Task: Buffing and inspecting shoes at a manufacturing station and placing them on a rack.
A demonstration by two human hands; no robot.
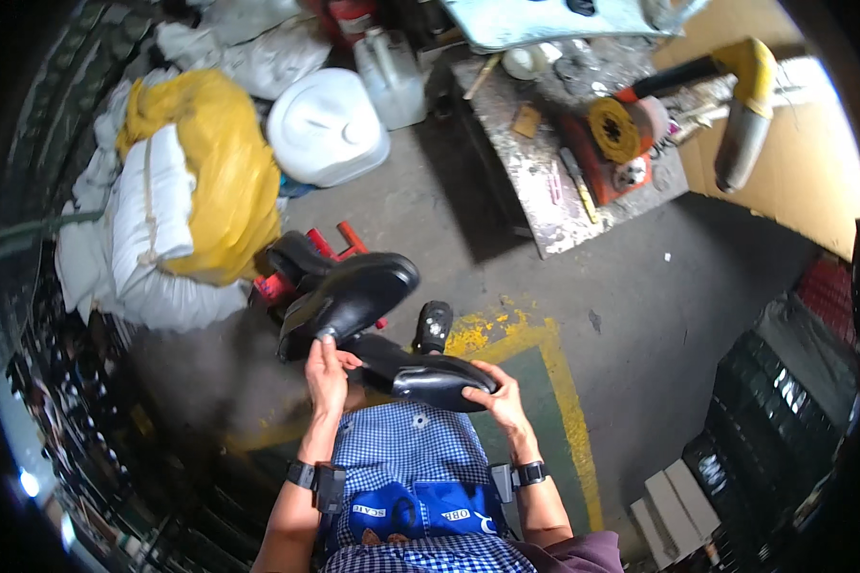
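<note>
Two glossy black boots are held in front of me, above my checked apron. My left hand [328, 371] has its fingers up against the heel end of the left black boot [358, 294], whose toe points away to the right. The right black boot [435, 380] lies sideways nearer to me, its toe in my right hand [497, 393], thumb on top and fingers around the far side. Its shaft end reaches toward my left hand, partly behind the fingers. A red-legged stool [352, 237] stands just beyond the left boot, partly hidden by it.
A worn worktable [535, 215] at the far right bears a yellow tape roll [613, 131], a knife [580, 186] and a heat gun [745, 115]. Yellow and white sacks [215, 181] and a white plastic jug [325, 124] stand far left. Crates [764, 401] are at right.
</note>
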